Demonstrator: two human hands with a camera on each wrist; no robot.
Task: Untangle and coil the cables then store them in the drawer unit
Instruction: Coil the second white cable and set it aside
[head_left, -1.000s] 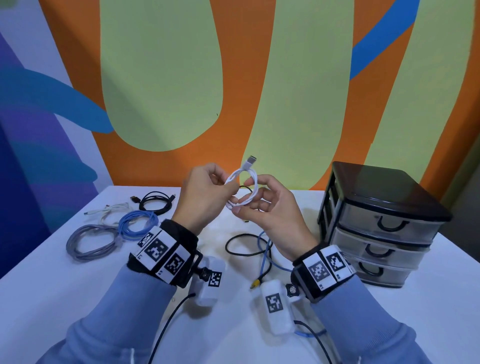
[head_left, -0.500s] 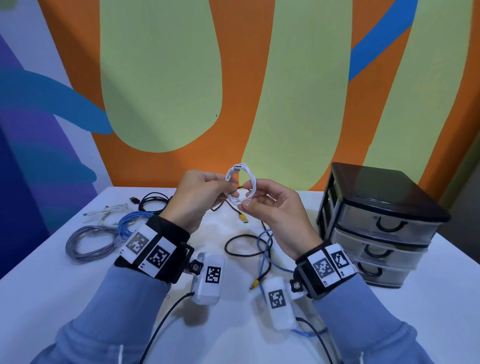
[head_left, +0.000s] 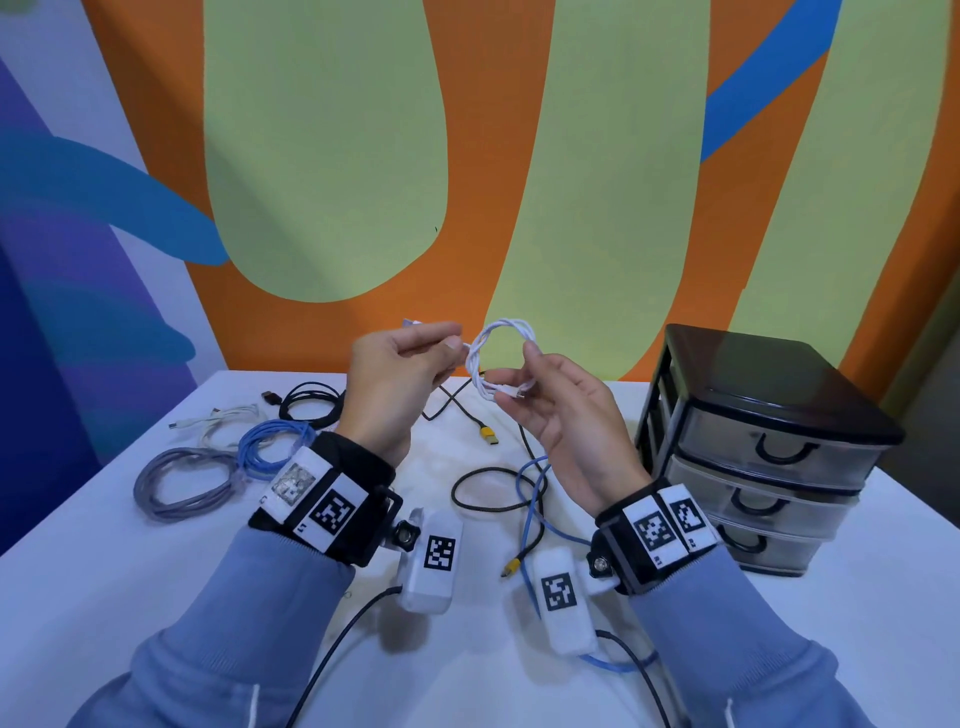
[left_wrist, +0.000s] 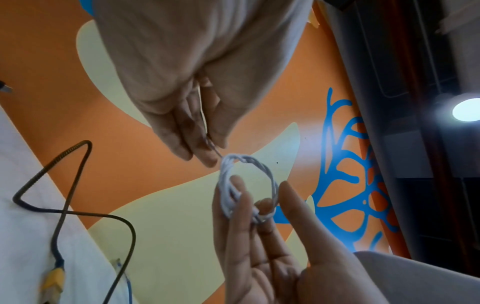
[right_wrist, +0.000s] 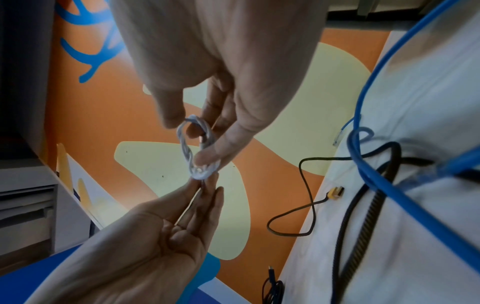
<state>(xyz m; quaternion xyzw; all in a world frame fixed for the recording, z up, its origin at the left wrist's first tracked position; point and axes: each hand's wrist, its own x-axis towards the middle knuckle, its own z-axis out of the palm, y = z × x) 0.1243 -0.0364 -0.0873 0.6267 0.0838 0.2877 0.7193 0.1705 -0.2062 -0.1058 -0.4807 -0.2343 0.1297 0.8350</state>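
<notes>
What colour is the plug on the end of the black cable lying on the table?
Yellow. The plug on the black cable shows best in the head view, lying on the white table.

Light blue sleeves (head_left: 171, 670); black wristbands (head_left: 358, 499) bearing white square-code tags; white camera units (head_left: 431, 566) with black cables (head_left: 332, 660) below each wrist.

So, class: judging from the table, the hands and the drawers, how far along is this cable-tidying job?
Done: four coils lie at the table's left. In hand: the white cable, wound into a ring, gripped by the right hand; the left hand pinches its end. Left: black cable and blue cable lie loose; drawer unit is shut.
</notes>
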